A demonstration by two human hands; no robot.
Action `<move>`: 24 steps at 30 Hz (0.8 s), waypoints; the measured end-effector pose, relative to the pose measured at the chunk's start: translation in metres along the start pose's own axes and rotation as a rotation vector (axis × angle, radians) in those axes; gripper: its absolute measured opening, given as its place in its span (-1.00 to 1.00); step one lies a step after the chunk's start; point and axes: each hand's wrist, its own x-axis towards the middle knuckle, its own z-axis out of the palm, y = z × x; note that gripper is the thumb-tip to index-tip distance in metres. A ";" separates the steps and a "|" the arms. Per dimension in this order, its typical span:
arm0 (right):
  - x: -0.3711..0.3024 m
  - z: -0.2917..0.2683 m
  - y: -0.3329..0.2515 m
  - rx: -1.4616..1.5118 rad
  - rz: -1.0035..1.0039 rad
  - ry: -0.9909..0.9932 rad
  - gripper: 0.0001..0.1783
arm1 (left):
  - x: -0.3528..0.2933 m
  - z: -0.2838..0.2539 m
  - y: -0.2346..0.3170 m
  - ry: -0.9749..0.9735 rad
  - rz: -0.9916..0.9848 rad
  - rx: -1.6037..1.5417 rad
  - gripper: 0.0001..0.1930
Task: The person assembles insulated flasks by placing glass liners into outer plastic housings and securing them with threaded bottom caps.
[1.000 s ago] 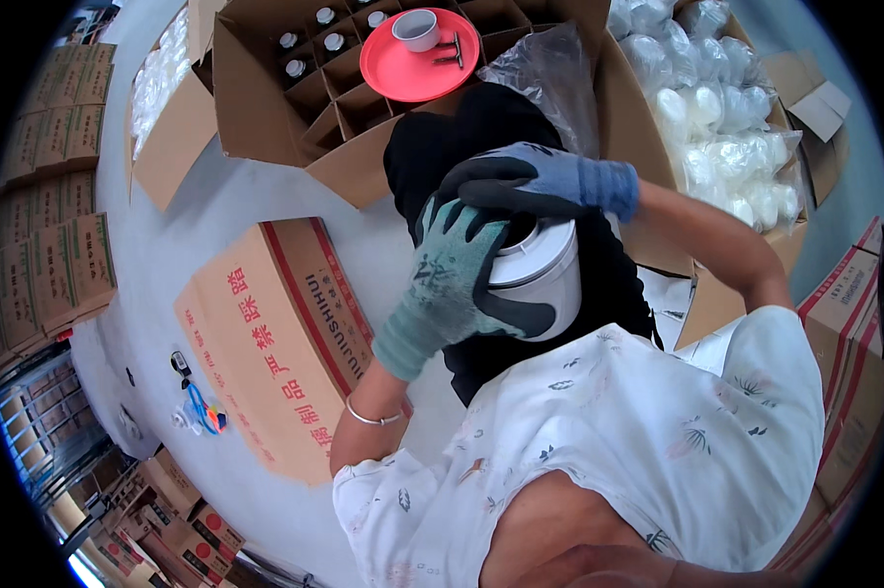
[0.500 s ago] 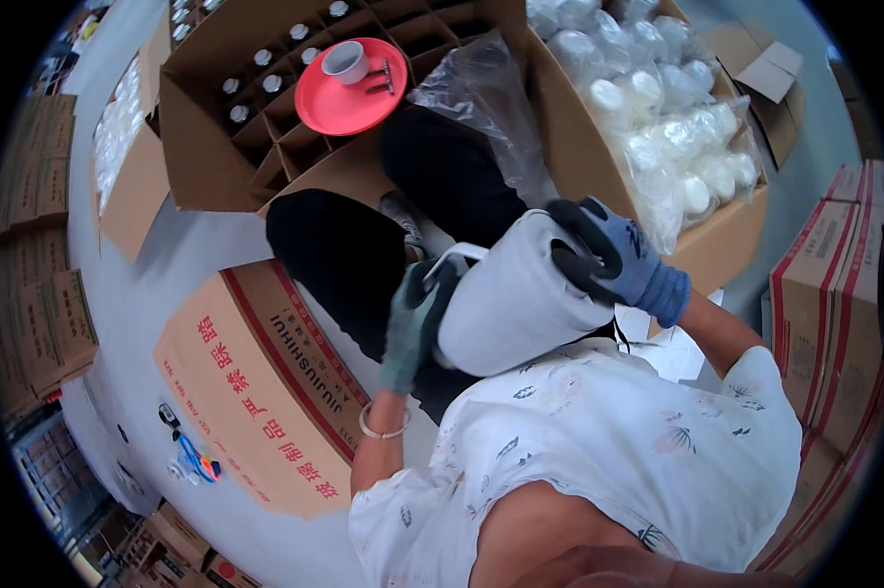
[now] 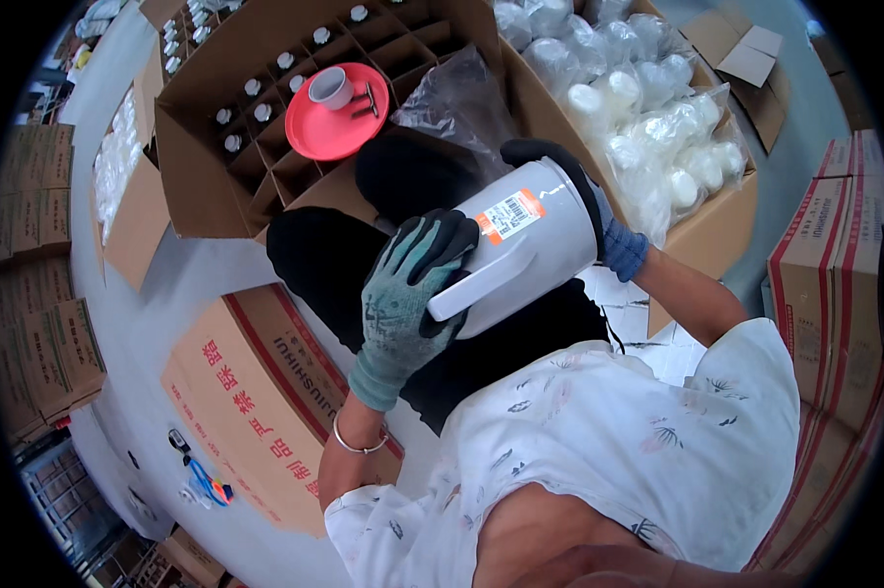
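A pale grey plastic jug (image 3: 549, 269) lies tilted across my lap, its handle toward me. An orange-and-white sticker (image 3: 508, 214) shows on its side. My left hand (image 3: 403, 289), in a green glove with dark fingers, is closed round the lower left end of the jug, next to the handle. My right hand (image 3: 581, 174), in a blue-grey glove with black fingers, grips the opposite end, fingers over the far upper side. Part of the right fingers is hidden behind the jug.
Ahead is a divided carton (image 3: 192, 186) with white-capped bottles; a pink plate (image 3: 314, 137) there carries a small cup (image 3: 331, 88) and a dark metal T-shaped piece (image 3: 368, 101). Bagged white containers (image 3: 623, 93) fill another carton at right. A closed carton (image 3: 236, 412) lies left; stacked cartons (image 3: 814, 265) stand right.
The jug has turned in my hands, bringing its handle toward me and its sticker into view. My left hand has shifted up over its end; the right has moved up and left.
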 end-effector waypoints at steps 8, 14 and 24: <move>0.019 0.003 -0.007 -0.017 0.049 -0.090 -0.44 | -0.012 0.004 -0.015 0.117 -0.182 -0.380 -0.55; 0.018 0.005 -0.017 0.390 0.044 -0.113 -0.42 | -0.072 0.028 -0.037 0.208 -0.503 -0.651 -0.60; 0.013 0.015 -0.022 -0.059 -0.164 -0.425 -0.26 | -0.086 0.049 -0.030 0.187 -0.655 -0.776 -0.66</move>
